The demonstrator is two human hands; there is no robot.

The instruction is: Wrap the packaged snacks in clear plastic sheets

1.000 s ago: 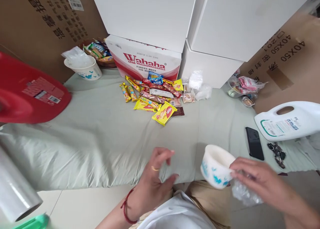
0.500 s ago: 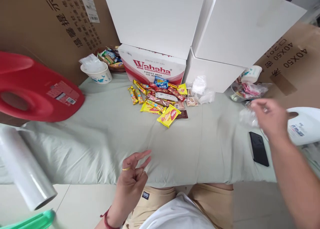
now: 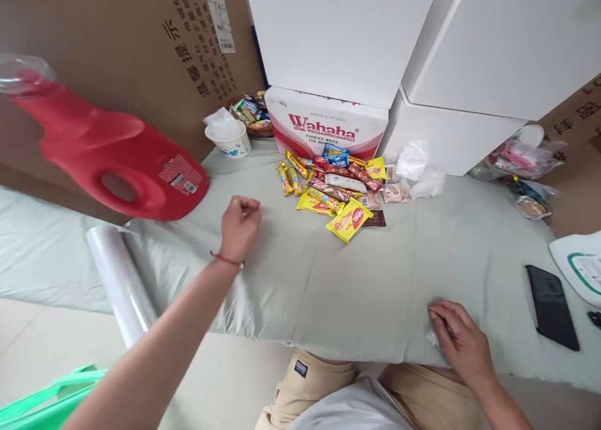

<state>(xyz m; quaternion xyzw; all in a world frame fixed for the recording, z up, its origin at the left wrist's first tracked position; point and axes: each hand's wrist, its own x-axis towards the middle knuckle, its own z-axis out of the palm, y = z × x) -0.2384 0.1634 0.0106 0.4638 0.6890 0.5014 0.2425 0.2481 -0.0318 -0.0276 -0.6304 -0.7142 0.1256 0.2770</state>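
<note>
My left hand (image 3: 241, 226) hovers over the cloth left of the snack pile, fingers curled and thumb pressed to them; nothing shows at its fingertips. A red string circles that wrist. Near the front edge of the cloth, my right hand (image 3: 462, 339) is closed on crumpled clear plastic (image 3: 432, 338), partly hidden by the fingers. In the middle lies a pile of wrapped snacks, with a yellow wafer packet (image 3: 350, 220) in front and yellow candy bars (image 3: 284, 179) at its left. Clear plastic wrapping (image 3: 413, 159) rests against its right side. A paper bowl (image 3: 230, 143) holds clear plastic bags.
A large red jug (image 3: 136, 161) and a roll of plastic film (image 3: 119, 280) are on the left. Behind the snacks stand a Wahaha carton (image 3: 323, 126) and white boxes (image 3: 342, 35). A black phone (image 3: 553, 308) and bagged snacks (image 3: 530, 161) lie at the right.
My right hand has come from the far right to the front edge with the clear plastic. My left hand has reached forward, and its extended fingers have curled. The view has shifted.
</note>
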